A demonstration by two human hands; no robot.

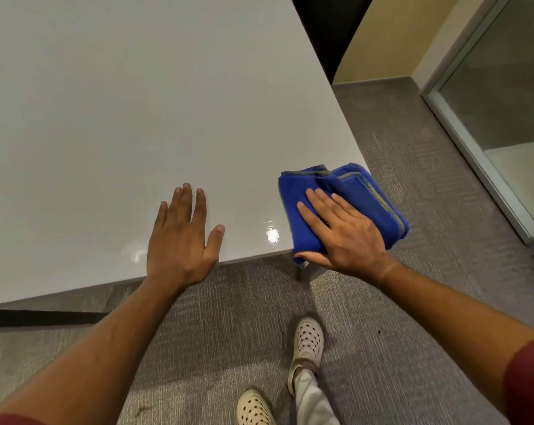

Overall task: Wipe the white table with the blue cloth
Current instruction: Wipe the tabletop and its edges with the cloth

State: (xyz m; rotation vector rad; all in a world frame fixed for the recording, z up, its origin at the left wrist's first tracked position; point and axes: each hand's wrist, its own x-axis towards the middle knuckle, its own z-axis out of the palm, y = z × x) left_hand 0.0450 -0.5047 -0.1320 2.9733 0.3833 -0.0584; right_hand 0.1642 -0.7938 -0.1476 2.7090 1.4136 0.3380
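The white table [121,118] fills the upper left of the head view, with its near right corner by my hands. On that corner lies the folded blue cloth [360,194], partly hanging over the right edge. My right hand [342,231] lies flat on the cloth with fingers spread and the thumb along the table's front edge. To the left, my left hand [183,237] rests palm down on the bare tabletop near the front edge, fingers apart, holding nothing.
Grey carpet [413,302] covers the floor in front of and to the right of the table. My feet in white perforated shoes [308,342] stand just below the corner. A dark chair back [327,29] stands at the table's far right edge. A glass partition [498,102] runs along the right.
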